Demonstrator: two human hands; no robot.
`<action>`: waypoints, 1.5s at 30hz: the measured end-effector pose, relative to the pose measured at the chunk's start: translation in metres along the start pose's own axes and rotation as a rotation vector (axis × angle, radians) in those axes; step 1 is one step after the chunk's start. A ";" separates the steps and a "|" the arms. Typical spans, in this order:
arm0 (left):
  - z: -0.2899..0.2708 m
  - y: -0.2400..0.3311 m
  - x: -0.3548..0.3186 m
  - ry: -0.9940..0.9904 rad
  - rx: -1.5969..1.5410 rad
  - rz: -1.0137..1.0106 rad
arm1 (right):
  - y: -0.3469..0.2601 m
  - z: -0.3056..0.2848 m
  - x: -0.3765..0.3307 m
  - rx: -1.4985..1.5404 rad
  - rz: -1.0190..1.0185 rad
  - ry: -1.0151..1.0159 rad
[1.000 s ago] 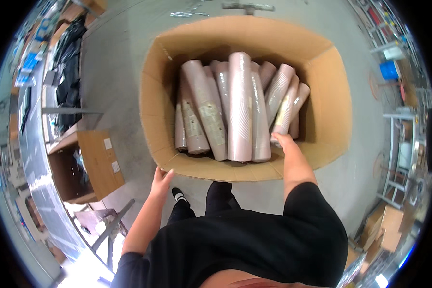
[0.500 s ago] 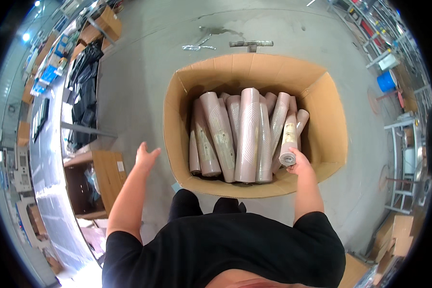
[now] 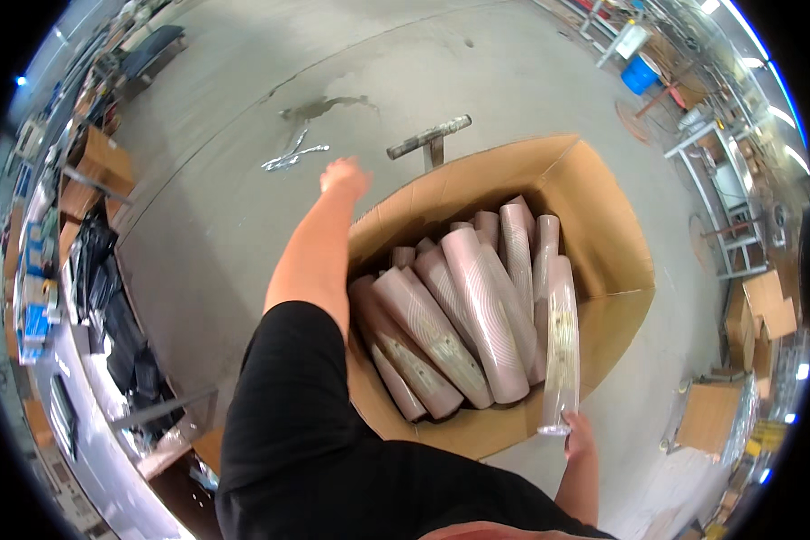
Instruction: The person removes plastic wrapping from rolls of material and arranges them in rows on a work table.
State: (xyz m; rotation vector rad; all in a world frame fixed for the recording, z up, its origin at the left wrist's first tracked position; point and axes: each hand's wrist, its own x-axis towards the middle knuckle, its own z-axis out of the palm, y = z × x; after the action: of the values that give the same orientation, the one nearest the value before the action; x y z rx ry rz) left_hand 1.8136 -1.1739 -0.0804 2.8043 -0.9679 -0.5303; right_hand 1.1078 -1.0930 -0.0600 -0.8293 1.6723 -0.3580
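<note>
A large open cardboard box [image 3: 616,310] in front of me holds several pinkish-grey rolls [image 3: 486,310] in clear plastic wrap, standing tilted side by side. My right hand [image 3: 580,436] is closed on the near lower end of one wrapped roll [image 3: 562,346] at the box's right front; this end sticks out over the near rim. My left hand [image 3: 344,178] stretches past the box's far left edge, apart from everything and somewhat blurred, its fingers looking loosely open. The nearest thing to it is a T-shaped handle [image 3: 429,137] rising behind the box.
Crumpled clear film [image 3: 295,157] lies on the concrete floor by a dark stain. On the left runs a workbench [image 3: 99,423] with black sheeting [image 3: 108,306] beside it. To the right are a metal frame rack [image 3: 720,202], a blue drum [image 3: 640,74] and cardboard cartons [image 3: 709,416].
My left hand has swung forward toward the handle. The right hand has pulled its roll nearer, over the box's front rim. The view has turned, so the box now appears slanted.
</note>
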 end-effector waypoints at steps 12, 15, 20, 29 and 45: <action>0.054 0.068 0.088 -0.112 -0.066 0.159 | 0.105 0.007 -0.016 0.365 0.108 0.104; 0.055 0.055 0.073 -0.095 -0.067 0.149 | 0.113 -0.007 -0.012 0.467 0.072 0.094; 0.054 0.016 0.019 -0.125 -0.051 0.061 | 0.136 -0.040 -0.004 0.487 0.031 0.025; 0.083 -0.141 -0.146 -0.066 -0.075 -0.126 | 0.173 -0.091 0.000 0.318 -0.056 -0.085; 0.122 -0.308 -0.444 -0.011 -0.145 -0.311 | 0.259 -0.051 -0.101 0.286 -0.216 -0.334</action>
State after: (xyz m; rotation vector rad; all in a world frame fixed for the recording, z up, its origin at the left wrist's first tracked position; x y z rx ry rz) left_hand 1.6201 -0.6585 -0.1386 2.8329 -0.4725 -0.6237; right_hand 0.9812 -0.8523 -0.1362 -0.8056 1.1929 -0.5607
